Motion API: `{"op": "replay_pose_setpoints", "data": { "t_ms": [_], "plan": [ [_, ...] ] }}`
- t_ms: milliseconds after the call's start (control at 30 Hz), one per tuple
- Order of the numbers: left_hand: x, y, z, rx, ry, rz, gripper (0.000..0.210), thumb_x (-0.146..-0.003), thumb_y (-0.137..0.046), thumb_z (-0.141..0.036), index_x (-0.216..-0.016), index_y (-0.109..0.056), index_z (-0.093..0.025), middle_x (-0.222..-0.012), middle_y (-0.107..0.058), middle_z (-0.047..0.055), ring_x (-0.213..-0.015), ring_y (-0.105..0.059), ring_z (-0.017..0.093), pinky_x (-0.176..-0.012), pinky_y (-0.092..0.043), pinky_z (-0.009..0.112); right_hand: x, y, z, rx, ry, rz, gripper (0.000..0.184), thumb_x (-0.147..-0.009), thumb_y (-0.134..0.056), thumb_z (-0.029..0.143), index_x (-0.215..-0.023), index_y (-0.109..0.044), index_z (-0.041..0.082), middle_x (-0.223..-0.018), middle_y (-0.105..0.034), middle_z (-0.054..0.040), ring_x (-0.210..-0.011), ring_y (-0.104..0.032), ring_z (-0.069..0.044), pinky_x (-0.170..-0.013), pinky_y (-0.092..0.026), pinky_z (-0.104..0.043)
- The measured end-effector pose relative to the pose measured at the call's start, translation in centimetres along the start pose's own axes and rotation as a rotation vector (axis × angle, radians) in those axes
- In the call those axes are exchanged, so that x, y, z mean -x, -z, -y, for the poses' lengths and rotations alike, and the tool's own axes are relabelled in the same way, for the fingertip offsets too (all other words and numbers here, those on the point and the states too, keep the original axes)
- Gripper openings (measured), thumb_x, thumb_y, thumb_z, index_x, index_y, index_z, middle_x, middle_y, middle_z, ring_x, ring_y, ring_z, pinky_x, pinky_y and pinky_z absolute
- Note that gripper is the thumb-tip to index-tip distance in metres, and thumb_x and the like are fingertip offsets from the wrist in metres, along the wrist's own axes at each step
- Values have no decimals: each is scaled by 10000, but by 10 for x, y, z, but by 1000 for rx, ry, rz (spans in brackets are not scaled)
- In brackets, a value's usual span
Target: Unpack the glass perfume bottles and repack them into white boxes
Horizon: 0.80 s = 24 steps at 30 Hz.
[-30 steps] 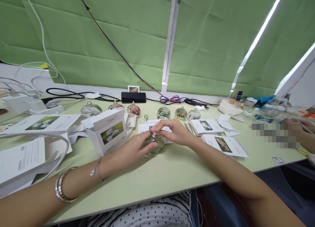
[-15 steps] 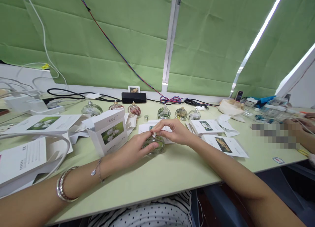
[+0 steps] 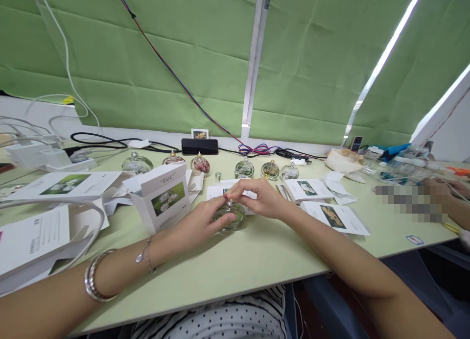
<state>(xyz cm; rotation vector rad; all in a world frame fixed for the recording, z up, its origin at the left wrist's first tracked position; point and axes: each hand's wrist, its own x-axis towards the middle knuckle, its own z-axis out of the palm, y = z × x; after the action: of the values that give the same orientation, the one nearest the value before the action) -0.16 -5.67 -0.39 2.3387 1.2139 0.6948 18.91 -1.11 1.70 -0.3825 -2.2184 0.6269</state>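
A round, flat glass bottle [image 3: 237,220] with green bits inside stands upright near the middle of the table. My left hand [image 3: 200,220] is closed on it from the left, thumb across its front. From the right, my right hand [image 3: 261,197] pinches the shiny bottle top [image 3: 229,202] with thumb and forefinger; the fingers partly hide it. A white printed sheet or box [image 3: 215,192] lies behind my hands. Just left of them, a white carton [image 3: 167,197] with a flower picture stands open.
Similar bottles line the back, including a reddish one [image 3: 200,163] and a yellowish one [image 3: 270,170]. Flat cartons lie left and right, one [image 3: 338,217] near my right forearm. A black phone [image 3: 199,146] leans behind. Another person's hand [image 3: 440,194] is at far right.
My hands and the bottle have hardly moved; the right fingers have shifted very slightly on the bottle top. At far right, the other person's hands have moved a little.
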Motion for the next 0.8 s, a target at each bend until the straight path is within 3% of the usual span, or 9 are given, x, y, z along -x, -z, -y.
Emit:
{"op": "replay_pose_setpoints", "data": {
  "t_ms": [367,800],
  "plan": [
    [0,1,-1,2,3,1,346,-909,-421,-452,-1124,-539,-208,-921,-648,27,-778,-570,177,-688,-425,280,-2,2,4,-25,-82,18,54,-812,-592,180,-770,-625,175,-891,-728,-56,-865,-682,-157,-812,-532,-320],
    [1,0,0,19,19,20,441,-916,-398,-471,-1277,-455,-225,-973,-652,32,-790,-568,177,-710,-429,289,1,-3,13,195,-75,-18,114,-766,-542,91,-800,-608,178,-826,-691,-33,-790,-647,-143,-745,-506,-274]
  ]
}}
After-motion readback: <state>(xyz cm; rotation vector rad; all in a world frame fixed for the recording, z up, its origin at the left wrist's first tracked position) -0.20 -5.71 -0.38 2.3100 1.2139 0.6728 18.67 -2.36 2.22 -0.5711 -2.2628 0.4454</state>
